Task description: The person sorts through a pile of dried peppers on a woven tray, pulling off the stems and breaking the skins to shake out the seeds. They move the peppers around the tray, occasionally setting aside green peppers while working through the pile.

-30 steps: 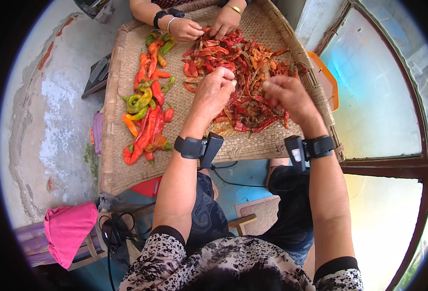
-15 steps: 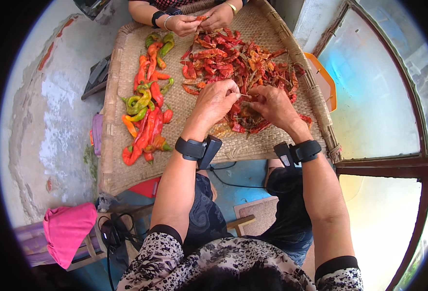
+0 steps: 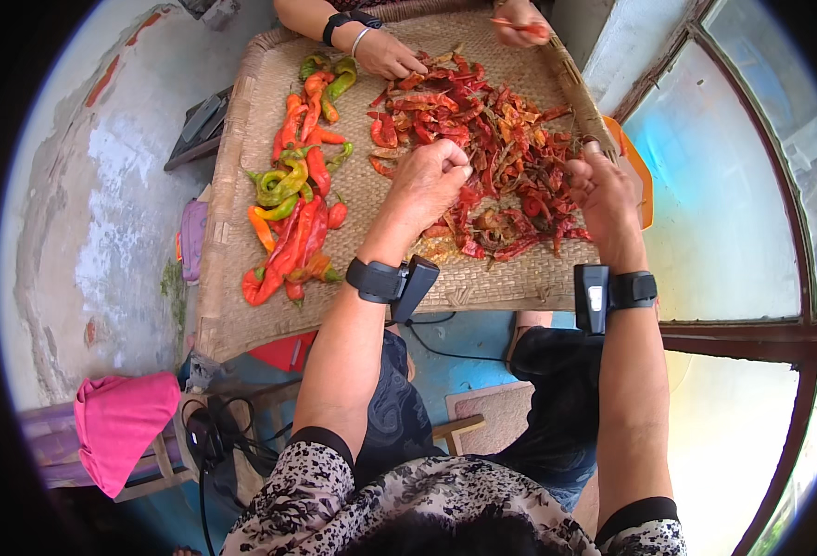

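Note:
My left hand (image 3: 427, 183) hangs over the left part of a pile of dried red chillies (image 3: 510, 130) on a woven tray (image 3: 371, 278). Its fingers are pinched together, and whatever they hold is hidden. At the pile's right edge, beside the tray's rim, is my right hand (image 3: 605, 193). Its fingers are curled in and the thumb is close to them; I cannot make out anything held. Fresh chillies (image 3: 288, 227), red, orange and green, lie in a row along the tray's left side, apart from both hands.
Across the tray, a co-worker's one hand (image 3: 390, 56) touches the pile while the other hand (image 3: 522, 23) holds a red chilli. Beyond the right rim sits an orange-edged container (image 3: 638, 176), next to a window (image 3: 714, 185). A pink cloth (image 3: 126, 426) hangs at lower left.
My hands have moved apart: the right one went right to the tray's edge, the left stayed over the pile. The co-worker's hands have separated too, one reaching down to the pile.

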The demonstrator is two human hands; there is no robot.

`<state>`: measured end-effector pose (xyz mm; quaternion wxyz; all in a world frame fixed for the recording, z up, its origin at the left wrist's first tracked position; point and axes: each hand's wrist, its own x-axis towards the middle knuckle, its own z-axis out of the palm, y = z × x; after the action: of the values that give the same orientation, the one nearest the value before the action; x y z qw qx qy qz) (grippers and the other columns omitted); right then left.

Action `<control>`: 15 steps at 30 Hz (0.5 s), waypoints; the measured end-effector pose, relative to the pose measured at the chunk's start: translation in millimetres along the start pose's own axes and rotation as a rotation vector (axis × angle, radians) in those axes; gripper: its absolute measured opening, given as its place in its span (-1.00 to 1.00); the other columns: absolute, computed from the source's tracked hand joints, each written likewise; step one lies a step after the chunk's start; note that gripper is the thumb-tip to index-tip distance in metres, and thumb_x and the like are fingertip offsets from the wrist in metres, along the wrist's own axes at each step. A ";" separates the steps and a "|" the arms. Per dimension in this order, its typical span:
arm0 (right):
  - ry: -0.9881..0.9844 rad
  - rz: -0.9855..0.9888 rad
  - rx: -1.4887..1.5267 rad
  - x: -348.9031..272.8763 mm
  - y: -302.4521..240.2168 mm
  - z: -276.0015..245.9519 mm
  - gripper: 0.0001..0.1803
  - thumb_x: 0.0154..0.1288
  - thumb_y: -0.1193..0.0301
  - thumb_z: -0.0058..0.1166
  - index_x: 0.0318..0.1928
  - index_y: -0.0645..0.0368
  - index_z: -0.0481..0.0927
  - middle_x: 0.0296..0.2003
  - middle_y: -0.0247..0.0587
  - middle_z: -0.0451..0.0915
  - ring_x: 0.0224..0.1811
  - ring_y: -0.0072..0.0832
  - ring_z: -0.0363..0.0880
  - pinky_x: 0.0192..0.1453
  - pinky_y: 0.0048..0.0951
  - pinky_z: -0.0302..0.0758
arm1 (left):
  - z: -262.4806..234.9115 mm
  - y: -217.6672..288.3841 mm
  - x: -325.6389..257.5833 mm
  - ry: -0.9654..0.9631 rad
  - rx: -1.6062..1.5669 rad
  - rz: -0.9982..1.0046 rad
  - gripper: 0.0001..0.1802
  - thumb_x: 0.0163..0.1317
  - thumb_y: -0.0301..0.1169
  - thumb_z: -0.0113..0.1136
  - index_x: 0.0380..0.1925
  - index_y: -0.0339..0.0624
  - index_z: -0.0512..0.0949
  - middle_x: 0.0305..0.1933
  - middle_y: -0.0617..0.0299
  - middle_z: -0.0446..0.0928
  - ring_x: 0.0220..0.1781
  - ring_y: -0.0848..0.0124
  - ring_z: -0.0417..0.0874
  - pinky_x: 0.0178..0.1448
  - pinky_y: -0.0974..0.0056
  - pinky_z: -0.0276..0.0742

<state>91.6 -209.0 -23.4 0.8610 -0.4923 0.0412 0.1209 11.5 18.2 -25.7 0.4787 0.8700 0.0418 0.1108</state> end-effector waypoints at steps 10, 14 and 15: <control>-0.490 0.081 -0.806 -19.0 28.3 33.7 -0.79 0.28 0.37 0.08 -0.18 0.27 0.56 -0.47 -0.35 0.58 -0.55 -0.72 0.42 -0.50 -0.68 0.35 | 11.0 -2.4 2.7 -0.038 -0.045 0.039 -0.84 0.14 -0.41 0.18 -0.35 -0.27 0.49 -0.43 0.25 0.52 -0.38 0.50 0.55 -0.30 0.36 0.47; -0.320 -0.016 -0.214 -3.4 -5.0 12.0 -0.74 0.27 0.33 0.10 -0.15 0.26 0.50 -0.41 -0.26 0.58 -0.48 -0.68 0.45 -0.42 -0.69 0.40 | -10.6 -16.3 18.2 0.289 0.525 -0.060 -0.61 0.13 -0.25 0.19 -0.08 -0.21 0.45 -0.03 -0.02 0.45 0.03 0.10 0.44 0.19 0.12 0.31; -0.159 -0.049 0.008 -0.3 -13.1 9.1 -0.71 0.29 0.32 0.08 -0.09 0.26 0.45 -0.38 -0.23 0.57 -0.46 -0.68 0.45 -0.41 -0.70 0.39 | -14.2 -28.9 21.1 0.333 0.551 -0.089 -0.53 0.12 -0.20 0.18 -0.01 -0.18 0.40 0.02 -0.06 0.41 0.09 0.04 0.38 0.24 0.09 0.25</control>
<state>94.1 -207.5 -7.7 0.8662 -0.4786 -0.0388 0.1381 29.7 49.2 -39.5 0.2161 0.9340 0.1861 0.2150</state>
